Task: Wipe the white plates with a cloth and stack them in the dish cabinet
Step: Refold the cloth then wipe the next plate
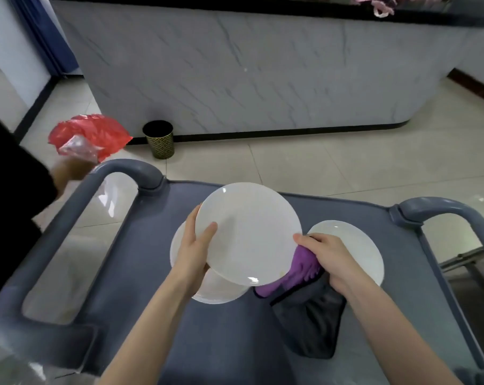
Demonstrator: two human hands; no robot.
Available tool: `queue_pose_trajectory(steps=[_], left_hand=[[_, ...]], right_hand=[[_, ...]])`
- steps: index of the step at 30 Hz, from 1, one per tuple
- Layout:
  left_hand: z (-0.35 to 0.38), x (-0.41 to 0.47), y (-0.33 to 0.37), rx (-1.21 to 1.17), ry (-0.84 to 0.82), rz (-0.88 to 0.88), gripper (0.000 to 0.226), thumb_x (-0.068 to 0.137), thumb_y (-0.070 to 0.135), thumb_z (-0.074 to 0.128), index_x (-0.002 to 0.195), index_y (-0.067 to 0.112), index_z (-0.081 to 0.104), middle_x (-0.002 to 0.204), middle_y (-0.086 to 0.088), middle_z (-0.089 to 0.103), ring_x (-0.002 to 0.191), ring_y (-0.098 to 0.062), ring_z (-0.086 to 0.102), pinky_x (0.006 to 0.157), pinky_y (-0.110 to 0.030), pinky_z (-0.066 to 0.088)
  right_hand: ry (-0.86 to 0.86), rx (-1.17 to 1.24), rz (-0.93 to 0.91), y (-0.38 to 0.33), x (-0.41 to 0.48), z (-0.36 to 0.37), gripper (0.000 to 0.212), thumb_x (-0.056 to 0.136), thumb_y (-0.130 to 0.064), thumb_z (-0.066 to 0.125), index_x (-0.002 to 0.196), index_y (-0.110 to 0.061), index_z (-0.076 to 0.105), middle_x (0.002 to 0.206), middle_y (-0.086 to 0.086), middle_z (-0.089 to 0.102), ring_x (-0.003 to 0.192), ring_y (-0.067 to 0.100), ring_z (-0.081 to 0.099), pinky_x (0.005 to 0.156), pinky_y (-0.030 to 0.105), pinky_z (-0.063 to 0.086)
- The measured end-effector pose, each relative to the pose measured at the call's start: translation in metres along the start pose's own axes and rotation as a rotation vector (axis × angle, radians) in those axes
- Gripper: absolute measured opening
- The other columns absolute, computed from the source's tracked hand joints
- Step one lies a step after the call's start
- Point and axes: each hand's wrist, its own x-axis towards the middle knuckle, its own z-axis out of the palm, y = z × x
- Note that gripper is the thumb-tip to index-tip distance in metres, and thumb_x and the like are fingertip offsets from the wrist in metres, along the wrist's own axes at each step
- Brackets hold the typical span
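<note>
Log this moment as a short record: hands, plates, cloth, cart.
held plate: white, held above the cart
left hand: grips the held plate's left rim
right hand: holds purple cloth at its right rim
left plate: on cart, under left hand
right plate: on cart, behind right hand
cart: grey; dark cloth lies on it

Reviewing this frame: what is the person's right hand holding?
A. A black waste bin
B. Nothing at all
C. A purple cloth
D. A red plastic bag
C: the right hand grips the purple cloth against the edge of the white plate, which the left hand holds above the grey cart.
</note>
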Motion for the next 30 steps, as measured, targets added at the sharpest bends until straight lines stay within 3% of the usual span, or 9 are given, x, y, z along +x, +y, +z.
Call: queue_pose_trajectory(steps=[4,7,11,16,18,21,24,28,30], left_hand=[[0.038,0.005,-0.001,-0.057,0.048,-0.068,0.040,0.108,0.027,0.036,0.141,0.047,0.048,0.133,0.018,0.059,0.114,-0.009,0.058,0.072,-0.031,0.053],[0.058,0.006,-0.005,-0.052,0.052,-0.070,0.046,0.108,0.023,0.036,0.146,0.048,0.040,0.138,0.016,0.053,0.118,-0.015,0.055,0.072,-0.032,0.052],[0.085,0.004,-0.008,-0.060,0.057,-0.062,0.049,0.108,0.020,0.037,0.146,0.051,0.036,0.139,0.013,0.050,0.122,-0.021,0.053,0.080,-0.035,0.052],[0.119,-0.005,-0.010,-0.039,0.012,-0.006,0.042,0.108,0.022,0.038,0.144,0.044,0.042,0.134,0.014,0.056,0.119,-0.017,0.058,0.088,-0.039,0.055],[0.130,-0.009,-0.012,-0.039,-0.026,0.013,0.039,0.108,0.026,0.039,0.143,0.042,0.045,0.134,0.015,0.060,0.121,-0.018,0.061,0.094,-0.043,0.055],[0.146,-0.015,-0.015,-0.054,-0.070,0.015,0.032,0.109,0.029,0.039,0.133,0.046,0.053,0.129,0.017,0.065,0.119,-0.013,0.064,0.087,-0.033,0.058],[0.157,-0.022,-0.014,-0.061,-0.091,0.018,0.032,0.110,0.030,0.037,0.124,0.053,0.054,0.126,0.021,0.066,0.119,-0.010,0.063,0.089,-0.033,0.056],[0.158,-0.025,-0.015,-0.044,-0.089,0.023,0.035,0.110,0.027,0.035,0.136,0.043,0.052,0.132,0.016,0.064,0.120,-0.012,0.063,0.092,-0.036,0.056],[0.156,-0.025,-0.015,-0.039,-0.087,0.031,0.037,0.110,0.026,0.035,0.139,0.041,0.051,0.136,0.013,0.062,0.124,-0.014,0.061,0.102,-0.042,0.053]], right_hand=[[-0.142,-0.069,-0.003,-0.014,-0.018,-0.054,0.035,0.087,-0.025,0.073,0.099,0.007,0.070,0.097,0.020,0.074,0.088,0.023,0.069,0.089,0.041,0.053],[-0.262,-0.223,-0.034,-0.029,-0.039,-0.102,0.021,0.080,-0.010,0.077,0.101,-0.008,0.075,0.098,0.009,0.077,0.094,0.021,0.072,0.088,0.033,0.055],[0.067,-0.308,-0.240,-0.059,-0.057,-0.149,0.006,0.084,-0.013,0.075,0.085,-0.019,0.076,0.082,-0.002,0.077,0.078,0.008,0.070,0.074,0.021,0.053],[0.397,-0.484,-0.514,-0.088,-0.068,-0.168,0.019,0.091,-0.027,0.068,0.086,-0.009,0.074,0.079,0.007,0.070,0.077,0.024,0.063,0.072,0.036,0.047],[0.466,-0.437,-0.620,-0.088,-0.073,-0.159,0.023,0.094,-0.027,0.065,0.085,-0.006,0.070,0.072,0.009,0.065,0.070,0.020,0.056,0.070,0.039,0.047],[0.176,-0.501,-0.715,-0.064,-0.076,-0.132,0.029,0.097,-0.035,0.058,0.084,-0.010,0.066,0.073,-0.003,0.065,0.066,0.004,0.055,0.067,0.026,0.044],[-0.210,-1.028,-0.722,-0.017,-0.065,-0.116,0.053,0.089,-0.061,0.036,0.113,-0.029,0.070,0.127,-0.019,0.060,0.112,0.010,0.051,0.093,0.029,0.039],[-0.207,-1.138,-0.721,0.001,-0.061,-0.131,0.064,0.084,-0.074,0.034,0.133,-0.039,0.054,0.153,-0.023,0.034,0.148,0.004,0.013,0.122,0.040,0.008],[-0.227,-0.984,-0.729,0.000,-0.065,-0.133,0.064,0.084,-0.073,0.043,0.141,-0.043,0.041,0.150,-0.028,0.032,0.146,-0.002,0.015,0.120,0.032,0.015]])
